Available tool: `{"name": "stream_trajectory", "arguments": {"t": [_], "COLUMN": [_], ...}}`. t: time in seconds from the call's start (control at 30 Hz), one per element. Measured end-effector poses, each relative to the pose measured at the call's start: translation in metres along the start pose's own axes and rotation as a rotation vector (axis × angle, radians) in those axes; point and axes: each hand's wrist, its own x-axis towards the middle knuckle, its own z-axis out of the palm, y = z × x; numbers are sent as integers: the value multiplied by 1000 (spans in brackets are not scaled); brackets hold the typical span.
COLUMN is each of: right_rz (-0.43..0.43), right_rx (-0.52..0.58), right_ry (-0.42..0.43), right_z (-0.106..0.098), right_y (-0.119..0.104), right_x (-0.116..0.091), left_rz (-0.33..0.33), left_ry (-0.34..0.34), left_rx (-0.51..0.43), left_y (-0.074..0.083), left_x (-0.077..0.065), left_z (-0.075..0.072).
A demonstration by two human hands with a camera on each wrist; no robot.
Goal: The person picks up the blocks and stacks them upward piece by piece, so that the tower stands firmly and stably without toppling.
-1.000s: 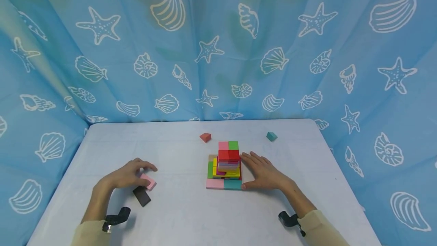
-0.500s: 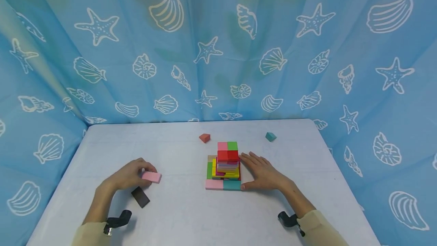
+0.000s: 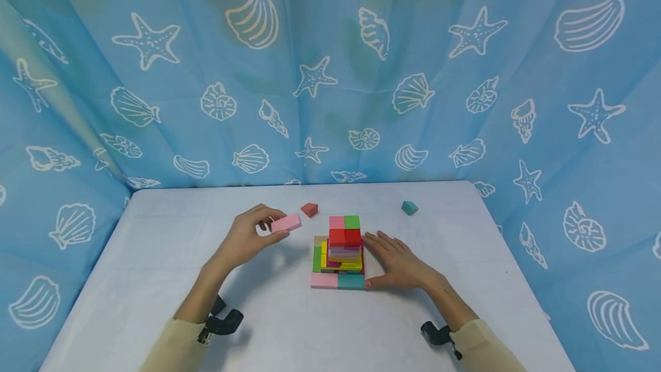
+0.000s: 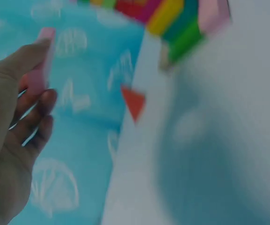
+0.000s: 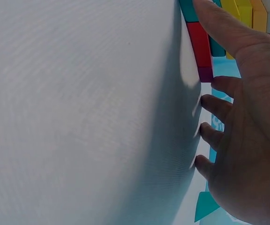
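Observation:
Between thumb and fingers my left hand (image 3: 247,237) pinches a pink rectangular block (image 3: 286,223), raised above the table to the left of the stack. The left wrist view shows the same pink block (image 4: 42,65) in the fingertips, somewhat blurred. A stepped stack of colourful blocks (image 3: 344,251) stands mid-table, with red blocks (image 3: 345,237) near its top and pink and green faces above them. My right hand (image 3: 400,263) lies on the table at the stack's right side, fingers extended. In the right wrist view its thumb is at the lower blocks (image 5: 200,44).
A red-orange wedge block (image 3: 310,209) lies behind the stack, a teal one (image 3: 409,207) at the back right. A dark block (image 3: 218,305) is partly hidden by my left wrist. A blue shell-print curtain (image 3: 310,73) hangs behind the white table (image 3: 289,326).
My left hand has picked the pink block up off the table and carried it rightward and up, near the stack. The dark block stayed behind. My right hand has kept its place.

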Motion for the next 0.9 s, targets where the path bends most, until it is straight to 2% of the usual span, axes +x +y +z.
{"name": "stream_trajectory", "arguments": {"t": [0.1,0.2,0.37,0.5,0.67,0.9], "right_rz": [-10,-16,-5,-3,1,2], "right_rx": [-1,-1,-2,3,0,-5], "right_ry": [2,2,-3,-6,-10,-10], "right_z": [-1,-1,-2,-1,1,1], "right_y": [0,-1,-1,0,1,2], "right_x": [0,0,0,0,0,0], "left_rz": [66,122,140,121,104,98], "left_ry": [40,44,17,10,-3,-6], "left_rx": [-52,-91,-95,-68,-4,29], "left_y": [24,44,67,74,76,79], "left_x": [12,20,29,35,40,43], "left_z": [11,21,38,50,61,65]}}
